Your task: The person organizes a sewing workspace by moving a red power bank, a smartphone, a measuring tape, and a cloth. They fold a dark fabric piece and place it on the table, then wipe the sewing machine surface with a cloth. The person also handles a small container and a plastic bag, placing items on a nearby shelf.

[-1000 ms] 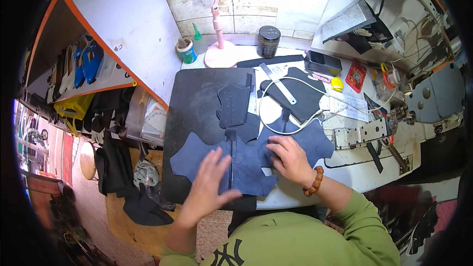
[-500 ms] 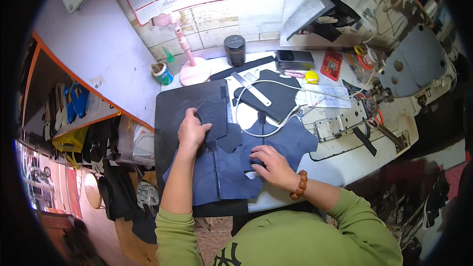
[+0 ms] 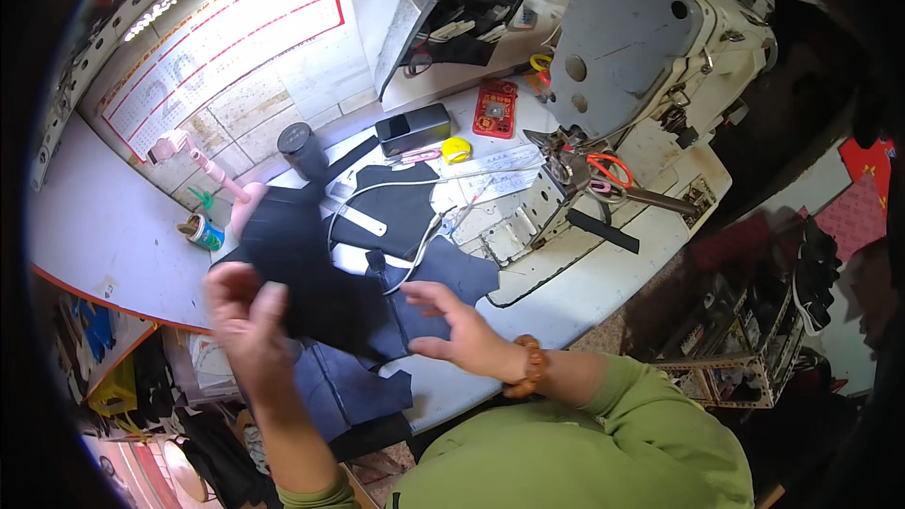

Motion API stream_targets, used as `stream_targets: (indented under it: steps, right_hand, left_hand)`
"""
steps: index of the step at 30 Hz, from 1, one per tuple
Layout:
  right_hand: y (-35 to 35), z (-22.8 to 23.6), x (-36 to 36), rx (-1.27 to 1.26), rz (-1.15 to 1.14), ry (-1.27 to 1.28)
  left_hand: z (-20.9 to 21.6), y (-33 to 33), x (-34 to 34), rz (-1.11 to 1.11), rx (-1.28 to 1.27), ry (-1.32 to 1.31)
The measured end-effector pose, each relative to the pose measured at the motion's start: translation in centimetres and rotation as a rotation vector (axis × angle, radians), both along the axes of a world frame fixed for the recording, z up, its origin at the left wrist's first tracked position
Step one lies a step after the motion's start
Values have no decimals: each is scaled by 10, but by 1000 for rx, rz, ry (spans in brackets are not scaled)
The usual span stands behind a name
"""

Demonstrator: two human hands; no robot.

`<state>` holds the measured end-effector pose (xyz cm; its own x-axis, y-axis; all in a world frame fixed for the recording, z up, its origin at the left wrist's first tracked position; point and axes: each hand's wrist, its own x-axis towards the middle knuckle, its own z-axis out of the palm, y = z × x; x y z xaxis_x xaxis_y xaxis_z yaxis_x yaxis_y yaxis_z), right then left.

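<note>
A dark, motion-blurred sheet is between my hands, over the blue material; where it ends and the black mat behind it begins is hard to make out. At its left edge is my left hand, smeared by motion, its thumb apart from the fingers. To the right, my right hand hovers with thumb and fingers spread and nothing in them. Flat blue pieces with a dark seam strip lie underneath and stick out toward me. Another part of the blue material shows beyond my right hand.
A white cable loops across the table over a metal ruler and a dark cut piece. A grey sewing machine stands at right, with orange-handled scissors near it. A pink stand and a dark jar are at the back left.
My view has turned to the right. My left hand has come off the small dark pieces, and a dark sheet has shifted rightward over the blue material. My right hand has lifted and spread its fingers.
</note>
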<state>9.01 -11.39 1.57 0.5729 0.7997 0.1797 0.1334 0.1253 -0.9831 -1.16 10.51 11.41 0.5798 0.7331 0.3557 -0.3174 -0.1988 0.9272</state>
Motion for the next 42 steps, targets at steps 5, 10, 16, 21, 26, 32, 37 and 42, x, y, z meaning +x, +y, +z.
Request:
stream_targets:
  steps: [5, 10, 16, 21, 26, 32, 37, 42]
  right_hand:
    - [-75, -14, 4, 166, 170, 905]
    - [-140, -39, 6, 338, 28, 1216]
    - [-169, -49, 35, 101, -470, 775]
    - [-191, -40, 107, 192, -835, 688]
    - [-175, -57, 91, 48, -936, 241]
    - [-153, -59, 58, -289, -896, -425]
    - [-147, -42, 58, -402, -948, -576]
    - [-120, -26, 47, -223, -614, -713]
  left_hand:
    - [-62, -110, 25, -407, -168, 414]
    - [-118, -168, 47, -439, -88, 425]
    - [-108, -186, 55, -627, 385, 554]
    - [-119, -125, 33, -331, 1435, 928]
    - [-138, -103, 13, -360, 1691, 905]
    - [-103, -99, 28, -352, 1636, 817]
    - [-12, -54, 53, 53, 1465, 554]
    - [62, 4, 45, 14, 516, 267]
